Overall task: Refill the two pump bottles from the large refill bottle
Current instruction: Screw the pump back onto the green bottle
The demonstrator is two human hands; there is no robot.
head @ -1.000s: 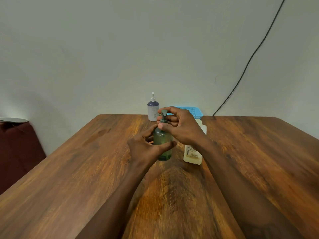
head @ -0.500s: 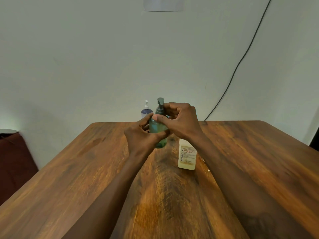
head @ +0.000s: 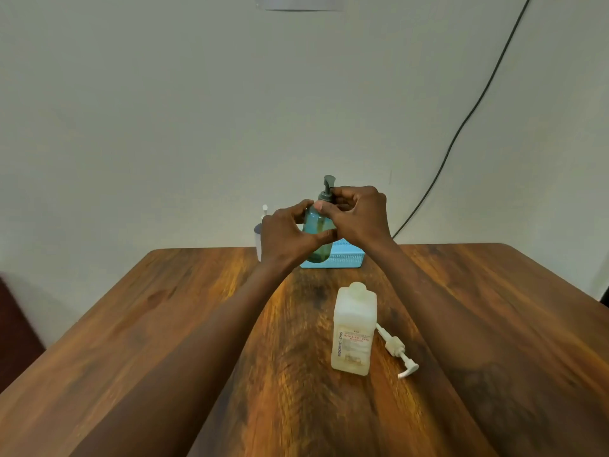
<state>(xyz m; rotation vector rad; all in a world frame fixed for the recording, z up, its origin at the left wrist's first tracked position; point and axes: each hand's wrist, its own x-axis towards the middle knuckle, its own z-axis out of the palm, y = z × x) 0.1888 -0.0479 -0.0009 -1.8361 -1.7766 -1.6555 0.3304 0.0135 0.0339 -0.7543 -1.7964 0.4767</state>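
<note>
I hold a green pump bottle (head: 315, 237) lifted off the table, upright. My left hand (head: 290, 237) wraps its body. My right hand (head: 357, 216) grips its neck just below the dark pump head (head: 328, 184). The large pale refill bottle (head: 354, 329) stands open on the table in front of me, its white pump (head: 397, 351) lying loose on the wood to its right. A second pump bottle (head: 260, 232), purple-grey with a white top, stands at the table's far edge, mostly hidden behind my left hand.
A light blue plastic basket (head: 346, 257) sits at the far edge of the wooden table (head: 164, 324), behind the held bottle. A black cable (head: 461, 127) runs down the wall at right. Something dark red (head: 13, 331) stands left of the table.
Both hands lifted the green pump bottle off the table and carried it up and away from me. The refill bottle's top and its loose pump are now visible.
</note>
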